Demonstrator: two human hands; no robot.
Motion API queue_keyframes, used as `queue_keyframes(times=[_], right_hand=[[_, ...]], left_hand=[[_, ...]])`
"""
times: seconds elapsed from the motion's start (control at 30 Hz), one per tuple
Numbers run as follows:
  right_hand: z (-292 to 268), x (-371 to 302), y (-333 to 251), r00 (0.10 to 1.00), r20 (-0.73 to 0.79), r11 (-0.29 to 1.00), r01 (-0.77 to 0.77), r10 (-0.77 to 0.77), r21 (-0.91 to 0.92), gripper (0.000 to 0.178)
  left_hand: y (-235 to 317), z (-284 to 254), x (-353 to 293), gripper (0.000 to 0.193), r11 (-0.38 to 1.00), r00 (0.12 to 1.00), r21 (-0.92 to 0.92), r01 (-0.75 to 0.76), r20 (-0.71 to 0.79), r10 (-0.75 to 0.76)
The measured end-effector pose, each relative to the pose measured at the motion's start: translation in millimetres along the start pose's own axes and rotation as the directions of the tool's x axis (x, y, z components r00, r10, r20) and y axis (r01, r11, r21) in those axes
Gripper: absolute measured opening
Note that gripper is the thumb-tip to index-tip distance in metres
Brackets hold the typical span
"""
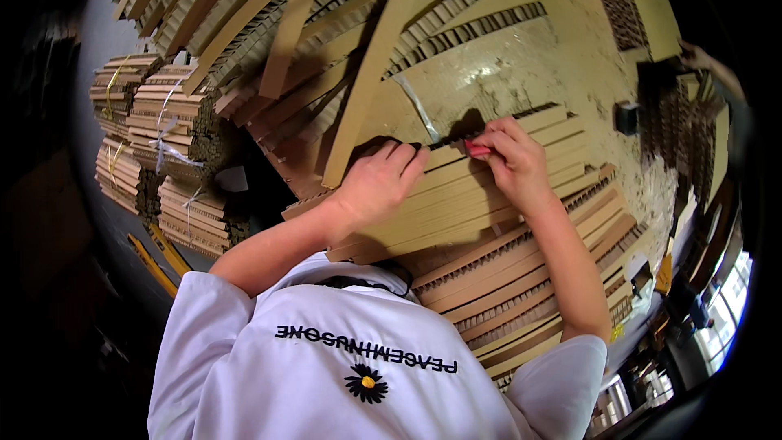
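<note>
A row of long tan cardboard strips lies side by side in front of me. My left hand rests over the left part of the row, its fingers bent together over the far edge and gripping it. Between the thumb and fingers of my right hand is a small red object, whose kind I cannot make out. It is at the far edge of the row, right of my left hand. The fingers hide part of it.
More honeycomb-edged cardboard strips lie nearer, beneath my right forearm. Long loose strips slant across the far left. Tied strip bundles stand on the floor at left. A small black box sits at right, near another person's arm.
</note>
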State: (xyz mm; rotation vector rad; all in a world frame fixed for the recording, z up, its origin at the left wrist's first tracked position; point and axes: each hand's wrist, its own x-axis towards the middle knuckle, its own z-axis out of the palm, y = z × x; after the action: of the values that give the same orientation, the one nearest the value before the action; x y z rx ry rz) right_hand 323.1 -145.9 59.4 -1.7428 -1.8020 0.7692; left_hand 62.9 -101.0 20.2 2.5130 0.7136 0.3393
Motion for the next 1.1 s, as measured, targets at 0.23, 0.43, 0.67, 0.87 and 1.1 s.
queue_keyframes(times=[0.23, 0.43, 0.67, 0.87, 1.1], right_hand=[[-36, -6, 4, 0.855, -0.146, 0.577, -0.199, 0.497, 0.792, 0.016], [-25, -35, 16, 0.982, -0.022, 0.908, -0.165, 0.188, 0.385, 0.019], [-9, -29, 17, 0.997, 0.006, 0.958, -0.07, 0.071, 0.279, 0.021], [-8, -33, 21, 1.0, -0.019, 0.981, -0.001, 0.005, 0.192, 0.022], [-6, -30, 21, 0.999, -0.032, 0.982, 0.024, -0.018, 0.187, 0.021]], left_hand=[[-54, -59, 30, 0.029, 0.942, 0.972, -0.312, 0.126, -0.151, -0.18], [-75, -146, 99, 0.034, 0.803, 0.841, 0.594, 0.04, -0.454, 0.294], [-3, -14, 4, 0.016, 0.977, 0.993, -0.209, 0.045, -0.097, -0.066], [4, 7, -3, 0.011, 0.927, 0.977, -0.335, 0.168, -0.071, -0.203], [8, 8, -5, 0.008, 0.936, 0.976, -0.302, 0.181, -0.066, -0.209]])
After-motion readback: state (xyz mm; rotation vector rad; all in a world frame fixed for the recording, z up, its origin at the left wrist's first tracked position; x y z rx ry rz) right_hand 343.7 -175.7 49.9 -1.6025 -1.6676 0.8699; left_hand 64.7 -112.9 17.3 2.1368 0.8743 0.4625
